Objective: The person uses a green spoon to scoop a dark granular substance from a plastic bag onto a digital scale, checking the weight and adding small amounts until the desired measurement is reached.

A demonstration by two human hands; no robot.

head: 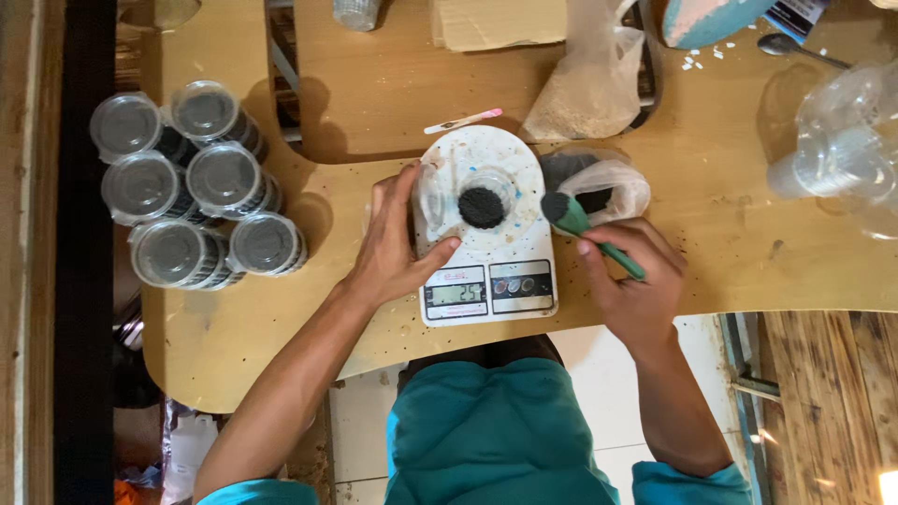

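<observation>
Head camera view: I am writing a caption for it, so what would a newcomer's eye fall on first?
The white kitchen scale at the table's middle, bearing a clear plastic cup with dark powder. The left hand rests on the scale's left edge, while the right hand holds a green spoon heaped with dark powder beside the cup. At far left lies a cluster of lidded clear cups of dark powder.
</observation>
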